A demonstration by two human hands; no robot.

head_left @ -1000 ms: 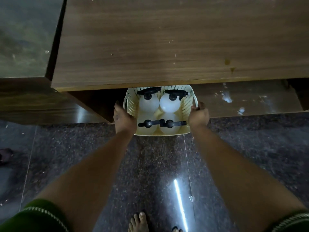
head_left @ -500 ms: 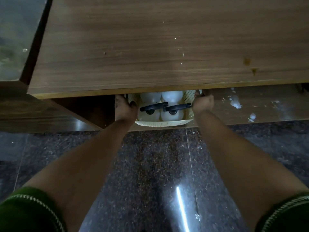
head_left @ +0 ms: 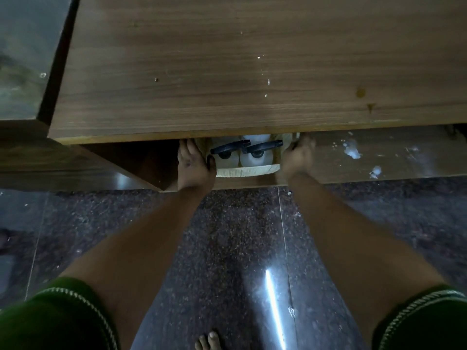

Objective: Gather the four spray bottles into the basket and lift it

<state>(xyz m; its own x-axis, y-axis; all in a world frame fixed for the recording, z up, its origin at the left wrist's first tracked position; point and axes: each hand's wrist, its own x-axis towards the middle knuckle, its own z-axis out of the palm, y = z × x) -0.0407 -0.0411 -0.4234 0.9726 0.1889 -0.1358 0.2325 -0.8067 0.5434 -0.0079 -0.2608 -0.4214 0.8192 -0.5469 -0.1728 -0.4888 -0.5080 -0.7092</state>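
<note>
A cream perforated plastic basket [head_left: 249, 171] sits on the lower wooden shelf, most of it hidden under the table top. Two white spray bottles with black trigger heads [head_left: 231, 150] [head_left: 262, 147] show in its near part; any others are hidden. My left hand [head_left: 193, 165] grips the basket's left side and my right hand [head_left: 297, 159] grips its right side, the fingertips reaching under the table edge.
A wide wooden table top [head_left: 252, 72] overhangs the shelf. The lower shelf [head_left: 366, 157] carries white stains to the right. Dark speckled stone floor [head_left: 235, 236] lies below, with my bare toes [head_left: 208, 342] at the bottom. A glass-like surface [head_left: 22, 59] is at far left.
The basket, held by both hands, has moved away from me and under the table top onto the lower shelf. The far two bottles are now hidden.
</note>
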